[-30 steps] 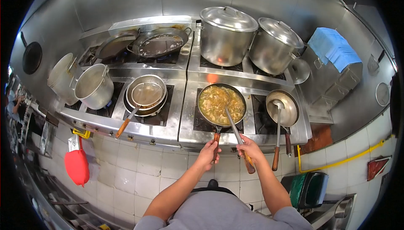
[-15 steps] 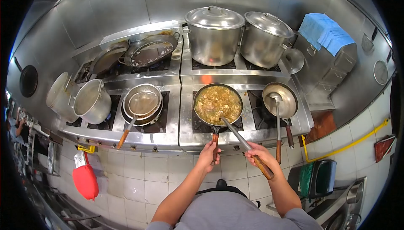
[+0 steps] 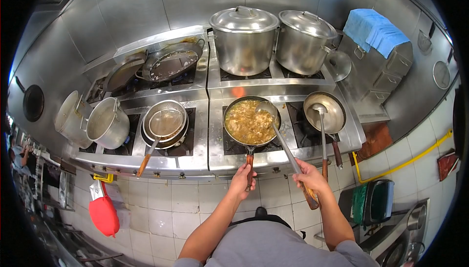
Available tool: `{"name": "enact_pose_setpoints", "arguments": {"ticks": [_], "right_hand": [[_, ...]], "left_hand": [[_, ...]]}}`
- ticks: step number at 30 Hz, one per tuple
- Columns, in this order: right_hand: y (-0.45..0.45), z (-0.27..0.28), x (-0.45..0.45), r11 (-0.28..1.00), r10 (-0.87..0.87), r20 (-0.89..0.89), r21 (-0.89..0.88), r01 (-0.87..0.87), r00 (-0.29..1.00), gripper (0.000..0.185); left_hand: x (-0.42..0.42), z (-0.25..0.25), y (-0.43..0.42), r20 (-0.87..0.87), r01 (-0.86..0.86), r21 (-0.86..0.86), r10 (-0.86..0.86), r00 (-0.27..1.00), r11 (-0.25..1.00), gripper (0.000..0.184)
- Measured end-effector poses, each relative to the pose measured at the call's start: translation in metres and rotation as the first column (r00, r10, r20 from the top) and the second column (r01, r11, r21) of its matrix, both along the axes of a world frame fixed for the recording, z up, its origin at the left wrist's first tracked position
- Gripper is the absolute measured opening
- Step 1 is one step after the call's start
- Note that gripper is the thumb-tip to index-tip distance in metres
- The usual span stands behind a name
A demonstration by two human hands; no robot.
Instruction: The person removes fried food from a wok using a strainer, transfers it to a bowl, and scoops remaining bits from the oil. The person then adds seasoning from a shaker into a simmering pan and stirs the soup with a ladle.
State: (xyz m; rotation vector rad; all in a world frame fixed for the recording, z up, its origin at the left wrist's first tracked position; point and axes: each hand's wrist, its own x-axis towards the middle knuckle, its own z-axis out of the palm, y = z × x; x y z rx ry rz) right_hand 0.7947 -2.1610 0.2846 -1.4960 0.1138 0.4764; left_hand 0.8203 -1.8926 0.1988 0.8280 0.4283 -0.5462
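Observation:
A black pan [image 3: 239, 129] full of chunky yellowish-brown food in liquid sits on a front burner. My left hand [image 3: 242, 181] is wrapped round its wooden handle. In my right hand [image 3: 312, 178] is the long handle of a metal ladle [image 3: 285, 146], whose wooden end reaches past my palm. The ladle's bowl lies in the food at the pan's upper right, partly covered. To the right, a second pan [image 3: 333, 115] holds another ladle [image 3: 323, 137] resting with its wooden handle over the stove edge.
Two large lidded pots [image 3: 244, 47] stand behind. Strainers [image 3: 166, 120], two open pots [image 3: 107, 125] and two wide dark pans [image 3: 171, 64] are on the left. Blue cloths [image 3: 376, 30] lie on a metal box at right. A person [image 3: 22, 158] is at far left.
The ladle bowl has moved from the pan's near edge to its upper right, and food now shows in it. My left hand keeps its hold on the handle. The view has shifted slightly.

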Motion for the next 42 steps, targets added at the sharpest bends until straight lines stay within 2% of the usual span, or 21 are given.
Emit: {"name": "enact_pose_setpoints", "arguments": {"ticks": [4,6,7,9,10,12,19,21,25,27,31,33,35,37,39,41,42], "right_hand": [[-0.002,-0.006,0.006,0.998,-0.015,0.039,-0.058,0.018,0.999,0.070],[-0.002,-0.009,0.008,0.983,-0.002,0.084,-0.184,0.018,0.996,0.076],[-0.002,-0.010,0.009,0.983,-0.002,0.084,-0.184,0.017,0.996,0.076],[0.001,-0.013,0.010,0.934,0.023,0.125,-0.356,0.023,0.992,0.076],[0.002,-0.014,0.011,0.934,0.024,0.125,-0.356,0.022,0.992,0.076],[0.004,-0.018,0.014,0.825,0.067,0.281,-0.555,0.106,0.957,0.076],[0.005,-0.015,0.014,0.801,0.057,0.280,-0.586,0.123,0.958,0.073],[0.003,-0.021,0.011,0.859,0.018,0.299,-0.492,0.138,0.954,0.074],[0.003,-0.022,0.004,0.883,-0.056,0.270,-0.435,0.174,0.961,0.073],[0.005,-0.017,0.002,0.915,-0.078,0.374,-0.341,0.215,0.924,0.065],[-0.002,0.011,-0.002,0.866,-0.089,0.387,-0.426,0.264,0.918,0.056],[-0.012,0.024,0.001,0.818,-0.140,0.320,-0.496,0.291,0.937,0.045],[-0.026,0.035,0.004,0.811,-0.107,0.298,-0.526,0.257,0.949,0.045],[-0.033,0.044,0.003,0.580,0.093,0.440,-0.753,0.311,0.893,0.050],[-0.031,0.048,0.003,0.532,0.113,0.428,-0.788,0.310,0.897,0.054],[-0.029,0.047,0.003,0.262,0.194,0.328,-0.926,0.274,0.924,0.057],[-0.036,0.033,0.006,0.216,0.242,0.366,-0.923,0.317,0.899,0.056]], "left_hand": [[-0.001,0.005,-0.001,-0.006,-0.008,0.009,0.008,1.000,1.000,0.035],[-0.001,0.004,0.000,-0.006,-0.009,0.003,0.009,1.000,1.000,0.035],[-0.001,0.003,0.000,-0.006,-0.010,-0.003,0.010,1.000,1.000,0.035],[0.000,0.003,0.000,-0.002,-0.004,0.000,0.004,1.000,1.000,0.034],[0.000,0.004,0.000,0.003,0.002,0.001,-0.002,1.000,1.000,0.034],[0.000,0.004,0.000,0.005,-0.001,0.005,0.001,1.000,1.000,0.034],[0.000,0.003,0.000,0.000,-0.008,0.006,0.008,1.000,1.000,0.033],[0.000,0.004,0.000,0.002,-0.008,0.001,0.008,1.000,1.000,0.033],[-0.001,0.005,0.000,0.006,-0.014,0.020,0.014,1.000,1.000,0.028],[-0.002,0.005,0.000,0.005,-0.014,0.013,0.013,1.000,1.000,0.031],[-0.002,0.006,0.000,0.011,-0.019,0.013,0.018,1.000,1.000,0.032],[-0.001,0.005,0.000,0.013,-0.022,0.002,0.022,1.000,1.000,0.031],[-0.001,0.004,0.000,0.020,-0.028,-0.013,0.028,0.999,1.000,0.030],[-0.002,0.004,0.001,0.021,-0.034,-0.033,0.035,0.999,0.999,0.029],[-0.001,0.002,0.002,0.024,-0.027,-0.047,0.029,0.999,0.998,0.028],[-0.001,0.000,0.002,0.028,-0.018,-0.061,0.019,0.999,0.998,0.027],[-0.001,0.001,0.002,0.033,-0.012,-0.063,0.014,0.999,0.998,0.027]]}}
